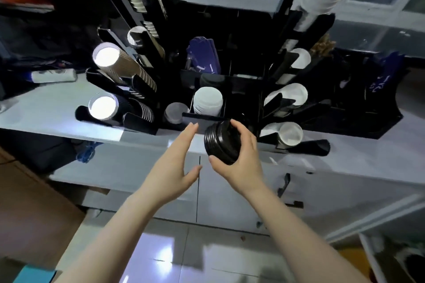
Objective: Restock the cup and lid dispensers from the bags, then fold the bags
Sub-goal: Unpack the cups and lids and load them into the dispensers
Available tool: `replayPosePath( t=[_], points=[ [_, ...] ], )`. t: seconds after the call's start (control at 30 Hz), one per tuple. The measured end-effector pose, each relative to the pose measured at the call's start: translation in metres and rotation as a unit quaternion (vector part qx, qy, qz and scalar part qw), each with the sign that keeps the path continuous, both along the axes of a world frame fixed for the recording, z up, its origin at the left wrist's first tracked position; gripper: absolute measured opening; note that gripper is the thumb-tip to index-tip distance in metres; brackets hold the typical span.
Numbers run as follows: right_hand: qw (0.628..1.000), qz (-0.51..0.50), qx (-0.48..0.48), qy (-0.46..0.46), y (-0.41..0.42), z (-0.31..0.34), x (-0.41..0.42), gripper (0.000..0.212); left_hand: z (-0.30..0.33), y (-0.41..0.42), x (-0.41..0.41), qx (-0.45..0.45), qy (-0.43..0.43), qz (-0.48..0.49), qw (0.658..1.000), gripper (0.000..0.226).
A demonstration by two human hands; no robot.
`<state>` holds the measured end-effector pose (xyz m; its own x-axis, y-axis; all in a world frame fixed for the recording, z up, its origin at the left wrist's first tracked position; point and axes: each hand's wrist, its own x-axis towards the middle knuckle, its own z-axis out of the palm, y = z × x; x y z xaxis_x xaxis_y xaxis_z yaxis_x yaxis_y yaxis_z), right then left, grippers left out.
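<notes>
While I look down over the counter (57, 108), I see my right hand (241, 158) holding a short stack of black lids (222, 142), with my thumb under it and my fingers curled over the top. The stack is up in the air, just in front of the black dispenser rack (230, 76). My left hand (177, 163) is beside the stack, not touching it, with its fingers straight and spread and nothing in it. Right behind the lids, a stack of white lids (208, 101) sits in a middle slot of the rack. A black bar at the front of that slot is close to my fingertips. Ribbed paper cups (122, 64) poke out of tubes on the left side. White cups (289, 94) poke out on the right side. Dark blue packets (204, 57) stand in a slot farther back. Below the counter are grey cupboard doors (230, 190).
</notes>
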<state>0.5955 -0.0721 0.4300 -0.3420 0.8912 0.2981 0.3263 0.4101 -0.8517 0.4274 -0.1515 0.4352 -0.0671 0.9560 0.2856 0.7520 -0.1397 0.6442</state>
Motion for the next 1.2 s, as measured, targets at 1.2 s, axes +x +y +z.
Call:
replayPosePath(
  t=[1.2],
  points=[
    [0.853, -0.261, 0.077, -0.445, 0.178, -0.015, -0.061, 0.088, -0.037, 0.188, -0.066, -0.040, 0.187, -0.076, 0.979, 0.080]
  ],
)
